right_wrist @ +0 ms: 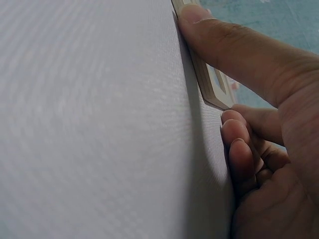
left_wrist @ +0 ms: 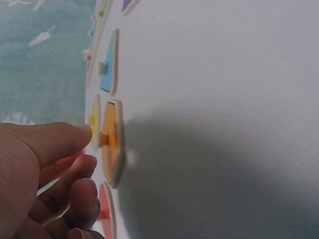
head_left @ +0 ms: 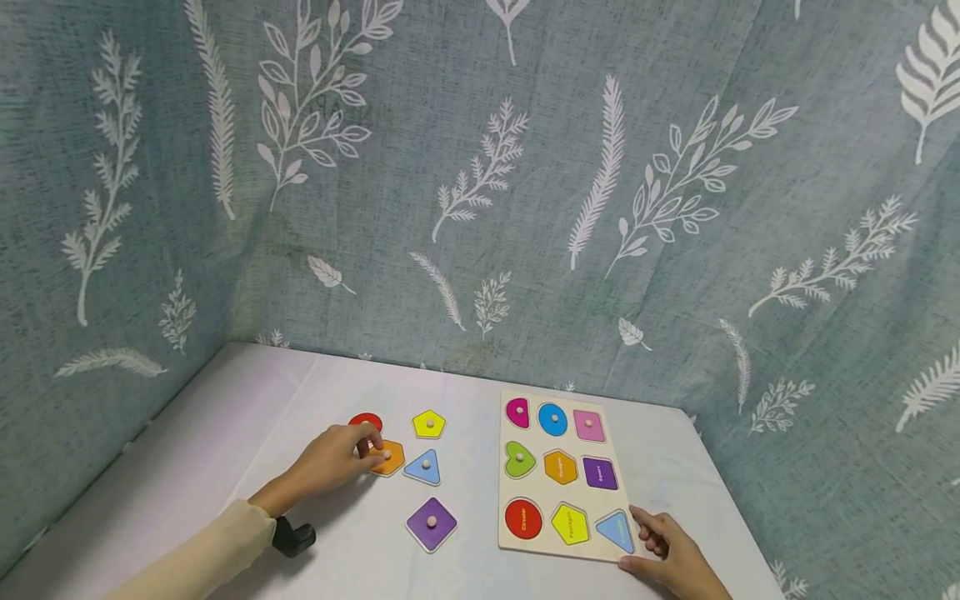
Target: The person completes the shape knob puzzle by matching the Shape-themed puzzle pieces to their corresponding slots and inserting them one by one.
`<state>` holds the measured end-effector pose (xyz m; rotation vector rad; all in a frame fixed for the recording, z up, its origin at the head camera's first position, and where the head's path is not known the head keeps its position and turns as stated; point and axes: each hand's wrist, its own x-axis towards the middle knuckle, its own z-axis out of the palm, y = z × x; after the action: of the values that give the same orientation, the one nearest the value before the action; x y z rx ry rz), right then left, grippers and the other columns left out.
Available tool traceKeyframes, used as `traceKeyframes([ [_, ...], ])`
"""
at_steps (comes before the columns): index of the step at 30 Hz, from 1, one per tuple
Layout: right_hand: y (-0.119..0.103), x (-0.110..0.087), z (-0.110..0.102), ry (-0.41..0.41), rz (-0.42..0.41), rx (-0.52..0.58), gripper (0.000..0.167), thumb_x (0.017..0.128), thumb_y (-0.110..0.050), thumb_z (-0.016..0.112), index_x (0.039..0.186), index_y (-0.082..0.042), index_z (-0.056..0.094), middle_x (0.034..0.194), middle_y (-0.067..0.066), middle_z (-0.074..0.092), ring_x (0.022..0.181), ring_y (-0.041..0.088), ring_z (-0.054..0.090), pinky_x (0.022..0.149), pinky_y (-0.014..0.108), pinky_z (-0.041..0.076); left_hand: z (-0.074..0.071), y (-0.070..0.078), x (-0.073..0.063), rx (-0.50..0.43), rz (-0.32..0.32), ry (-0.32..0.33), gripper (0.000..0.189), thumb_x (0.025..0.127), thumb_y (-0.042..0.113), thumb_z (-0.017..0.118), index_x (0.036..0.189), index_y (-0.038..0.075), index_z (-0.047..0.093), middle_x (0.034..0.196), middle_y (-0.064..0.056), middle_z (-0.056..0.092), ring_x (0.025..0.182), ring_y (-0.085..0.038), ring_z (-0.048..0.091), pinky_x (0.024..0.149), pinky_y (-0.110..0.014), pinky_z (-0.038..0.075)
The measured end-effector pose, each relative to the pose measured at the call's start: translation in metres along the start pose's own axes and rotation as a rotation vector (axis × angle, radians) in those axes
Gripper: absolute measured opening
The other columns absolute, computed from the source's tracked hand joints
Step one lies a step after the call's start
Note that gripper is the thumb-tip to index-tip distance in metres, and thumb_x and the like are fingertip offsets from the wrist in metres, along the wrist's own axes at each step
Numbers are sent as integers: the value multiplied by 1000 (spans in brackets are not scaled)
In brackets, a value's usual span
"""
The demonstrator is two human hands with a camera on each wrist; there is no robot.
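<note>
Nearest the camera, a beige sleeve (head_left: 198, 550) crosses the white table (head_left: 472, 575) well left of the wooden board (head_left: 540, 492). Beyond it the left hand (head_left: 333, 458) bends over the orange hexagon (head_left: 394, 463), likewise left of the board, thumb and fingers parted in a loose curl with nothing between them; whether the thumb brushes the knob (head_left: 387, 454) cannot be told. Such a curl probably suits so small a knob. Also left of the board lie a red circle (head_left: 365, 417), partly behind the hand, a yellow pentagon (head_left: 429, 430), a blue triangle (head_left: 425, 476) and, level with the board's near row, a purple square (head_left: 432, 537); their knobs face up, presumably for easy pinching. At the board's near right corner, the right hand (head_left: 673, 557) grips the wood, thumb on the near edge, forefinger against the right side, seemingly to stop it sliding.
</note>
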<state>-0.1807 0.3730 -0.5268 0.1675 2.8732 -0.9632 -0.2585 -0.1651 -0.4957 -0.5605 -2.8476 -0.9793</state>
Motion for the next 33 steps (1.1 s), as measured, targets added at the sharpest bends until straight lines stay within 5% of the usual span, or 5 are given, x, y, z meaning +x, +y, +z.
traceKeyframes([
  [14,4,-1,1,8,3,-18,99,66,-41,96,144,3,55,90,2,41,83,16,44,70,26,41,8,-6,0,-12,-56,-12,20,83,16,86,94,15,70,71,7,55,63,-12,49,58,-27,38],
  [33,1,-2,0,19,-22,2,97,67,-42,96,144,1,56,93,1,42,84,14,42,70,25,39,17,-2,11,39,-23,-4,14,85,15,84,89,16,71,69,11,55,63,-8,49,60,-28,41],
])
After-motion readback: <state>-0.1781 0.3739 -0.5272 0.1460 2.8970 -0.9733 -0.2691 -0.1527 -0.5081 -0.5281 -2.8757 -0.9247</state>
